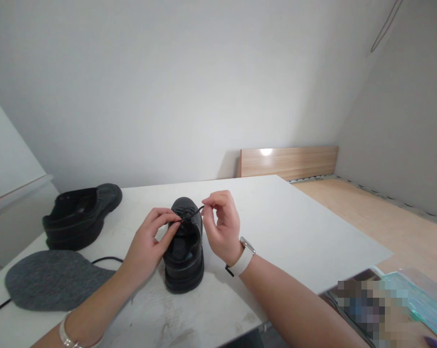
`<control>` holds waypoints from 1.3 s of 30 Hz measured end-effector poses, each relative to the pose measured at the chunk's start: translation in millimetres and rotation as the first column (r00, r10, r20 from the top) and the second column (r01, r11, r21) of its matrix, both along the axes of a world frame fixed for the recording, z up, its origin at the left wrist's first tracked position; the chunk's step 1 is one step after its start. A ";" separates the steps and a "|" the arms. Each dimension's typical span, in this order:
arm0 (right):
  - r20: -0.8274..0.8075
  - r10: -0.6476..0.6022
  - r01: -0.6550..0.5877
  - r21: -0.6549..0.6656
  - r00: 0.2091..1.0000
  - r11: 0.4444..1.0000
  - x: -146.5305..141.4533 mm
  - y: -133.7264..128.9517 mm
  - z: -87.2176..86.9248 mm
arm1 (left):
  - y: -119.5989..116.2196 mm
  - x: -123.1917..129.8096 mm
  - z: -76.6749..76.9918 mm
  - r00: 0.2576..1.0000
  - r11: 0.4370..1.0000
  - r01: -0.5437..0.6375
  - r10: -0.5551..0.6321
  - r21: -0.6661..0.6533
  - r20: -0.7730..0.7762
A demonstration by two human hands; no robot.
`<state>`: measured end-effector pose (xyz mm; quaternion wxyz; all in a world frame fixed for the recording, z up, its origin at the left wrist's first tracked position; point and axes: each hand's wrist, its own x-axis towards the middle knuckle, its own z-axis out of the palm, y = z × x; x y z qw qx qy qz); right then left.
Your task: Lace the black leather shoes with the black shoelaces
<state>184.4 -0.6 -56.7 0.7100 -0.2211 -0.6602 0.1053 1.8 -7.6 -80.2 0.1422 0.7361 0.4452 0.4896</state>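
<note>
A black laced shoe (pixel 184 270) stands upright on the white table, its toe pointing away from me and its heel toward me. My left hand (pixel 151 241) is closed at the shoe's left side, thumb and forefinger pinching the black shoelace (pixel 194 212) over the opening. Just right of the toe, my right hand (pixel 223 224) pinches the lace's other stretch between thumb and forefinger, holding it raised and taut. A bracelet circles my left wrist, and a watch with a white band is on my right wrist.
Another black shoe (pixel 77 217) lies at the table's back left. In front of it rests a grey insole (pixel 55 280), with a black cord (pixel 108 259) beside it. The white table (pixel 294 232) borders a wooden surface (pixel 367 208) on the right. Plastic packaging (pixel 421 299) lies at lower right.
</note>
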 end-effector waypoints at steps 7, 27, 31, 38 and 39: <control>0.187 0.125 -0.078 -0.239 0.974 0.968 8.3 14.9 -0.4 | -10.9 -4.4 11.3 0.976 0.985 0.162 -0.152 -0.053 0.153; 0.233 0.561 -0.311 -0.639 0.794 0.704 16.1 47.6 -19.4 | 7.9 -12.4 4.9 0.995 0.986 -0.020 0.036 -0.164 0.096; 0.182 0.499 -0.284 -0.638 0.847 0.716 11.8 52.1 -28.0 | 7.6 -11.9 2.7 0.999 0.996 -0.040 0.042 -0.080 0.028; 0.300 0.369 -0.199 -0.474 0.880 0.858 6.8 38.9 -22.0 | 2.1 -7.7 1.8 0.997 0.997 -0.061 0.064 -0.056 0.053; 0.316 0.345 -0.183 -0.446 0.884 0.876 6.0 36.6 -20.9 | 1.0 -7.4 2.4 0.996 0.997 -0.039 0.044 -0.061 0.081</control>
